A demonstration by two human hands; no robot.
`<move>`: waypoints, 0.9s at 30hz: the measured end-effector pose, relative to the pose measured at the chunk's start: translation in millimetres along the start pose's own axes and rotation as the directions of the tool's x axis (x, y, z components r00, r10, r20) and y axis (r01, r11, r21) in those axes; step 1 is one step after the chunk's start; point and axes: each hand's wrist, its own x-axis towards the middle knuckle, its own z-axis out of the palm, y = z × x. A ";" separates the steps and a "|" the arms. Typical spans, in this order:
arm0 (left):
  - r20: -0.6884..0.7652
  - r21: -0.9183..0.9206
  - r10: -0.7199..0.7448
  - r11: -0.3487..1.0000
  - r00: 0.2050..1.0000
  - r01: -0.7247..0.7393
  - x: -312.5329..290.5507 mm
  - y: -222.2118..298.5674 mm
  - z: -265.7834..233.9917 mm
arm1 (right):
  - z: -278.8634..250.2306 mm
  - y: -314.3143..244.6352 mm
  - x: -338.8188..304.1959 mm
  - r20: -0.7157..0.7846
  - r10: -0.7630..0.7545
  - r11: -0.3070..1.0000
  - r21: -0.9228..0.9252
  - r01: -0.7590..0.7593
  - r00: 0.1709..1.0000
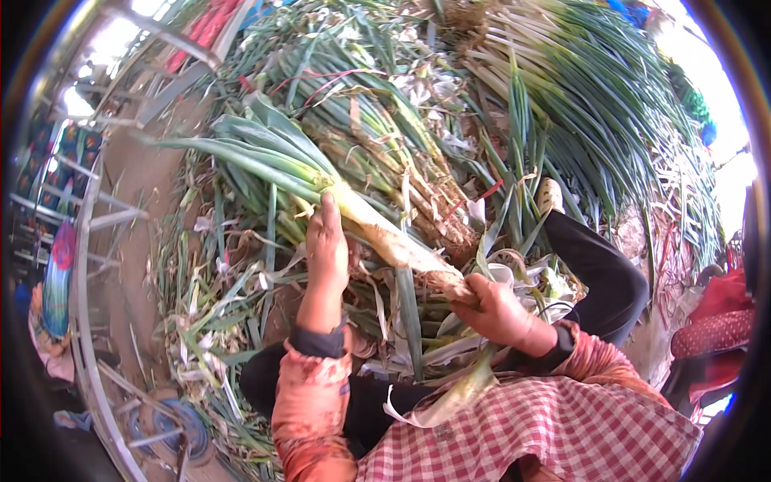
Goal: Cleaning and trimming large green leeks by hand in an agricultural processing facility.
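A thick green onion [385, 234] lies slantwise across the front of me, its green leaves to the upper left and its dirty root end to the lower right. My left hand [327, 245] holds it where the white stalk turns green, thumb on top and the other fingers mostly hidden. The root end is in my right hand [504, 312], whose fingers are closed round it. On my checked apron [530, 430] rests a pale peeled leaf sheath [462, 394]. Just beyond the held stalk lies a pile of untrimmed green onions [401, 165] with soil on their roots.
A large heap of cleaned green onions [586, 96] fans out at the far right. Loose leaf scraps [201, 321] litter the ground around my legs. A metal frame [84, 297] stands along the left. Red cloth [719, 313] shows at the right edge.
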 end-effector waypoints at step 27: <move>-0.089 -0.619 0.257 0.743 0.962 -0.256 -1.5 26.0 -40.0 | 13.1 10.0 -17.8 -0.066 -0.394 0.884 -0.302 0.358 0.917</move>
